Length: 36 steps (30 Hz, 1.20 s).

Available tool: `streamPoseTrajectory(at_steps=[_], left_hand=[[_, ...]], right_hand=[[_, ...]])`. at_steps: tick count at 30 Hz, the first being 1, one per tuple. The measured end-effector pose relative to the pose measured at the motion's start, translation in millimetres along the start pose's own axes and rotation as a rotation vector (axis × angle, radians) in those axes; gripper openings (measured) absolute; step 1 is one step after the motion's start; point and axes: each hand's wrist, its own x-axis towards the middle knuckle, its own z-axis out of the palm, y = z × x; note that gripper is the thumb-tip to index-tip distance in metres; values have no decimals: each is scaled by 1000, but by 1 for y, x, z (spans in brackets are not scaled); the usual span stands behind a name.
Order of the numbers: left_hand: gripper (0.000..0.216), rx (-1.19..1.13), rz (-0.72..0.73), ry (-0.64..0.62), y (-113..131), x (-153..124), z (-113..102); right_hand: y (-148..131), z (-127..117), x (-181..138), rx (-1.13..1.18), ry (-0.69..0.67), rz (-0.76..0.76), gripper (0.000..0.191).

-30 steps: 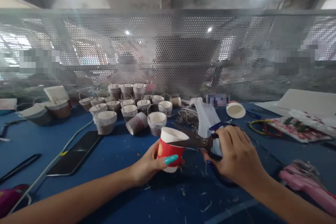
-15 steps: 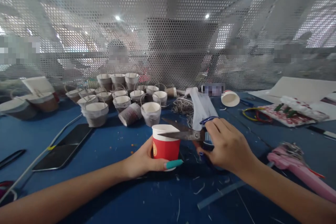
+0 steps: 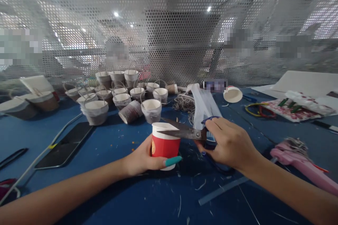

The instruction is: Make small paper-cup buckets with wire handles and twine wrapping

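Observation:
My left hand [image 3: 146, 155] is wrapped round a red and white paper cup [image 3: 166, 147], its thumb with a long teal nail across the front. The cup stands upright, low over the blue table. In my right hand [image 3: 229, 140] is a pair of scissors [image 3: 191, 133] with dark blades and blue handles. Its blades are parted and straddle the cup's rim, one across the outer front and the other behind. A white plastic bag [image 3: 204, 103] lies just beyond the scissors.
Several small pails with wire handles [image 3: 151, 110] stand back left. A phone [image 3: 64, 146] and cable lie left. Grey string [image 3: 184, 102] is bundled behind the cup. On the right lie a pink glue gun [image 3: 298, 163], a tipped cup [image 3: 232, 95] and a clear strip [image 3: 221, 191].
The scissor blades have drawn closer together over the cup's rim. Both hands and the cup have stayed in nearly the same place, while the view has tilted slightly.

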Motion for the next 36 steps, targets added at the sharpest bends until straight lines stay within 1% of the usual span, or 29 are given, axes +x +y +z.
streamPoseTrajectory(at_steps=[5, 11, 16, 20, 30, 33, 36], left_hand=[[55, -5, 22, -6, -2, 0, -2], [56, -18, -18, 6, -3, -2, -3], [53, -50, -11, 22, -2, -1, -2], [46, -79, -22, 49, -2, -1, 0], [50, -70, -40, 112, 6, 1, 5], [50, -67, -22, 119, 6, 2, 5], [45, -55, 24, 103, 7, 3, 5]], right_hand=[[1, -1, 1, 3, 16, -13, 31], [4, 0, 1, -18, 39, -34, 33], [3, -3, 2, -14, 37, -27, 34], [4, -5, 5, -21, 45, -42, 32], [6, -8, 5, -91, 62, -72, 37], [7, -8, 5, -107, 65, -70, 38], [7, -8, 6, -131, 67, -73, 39]])
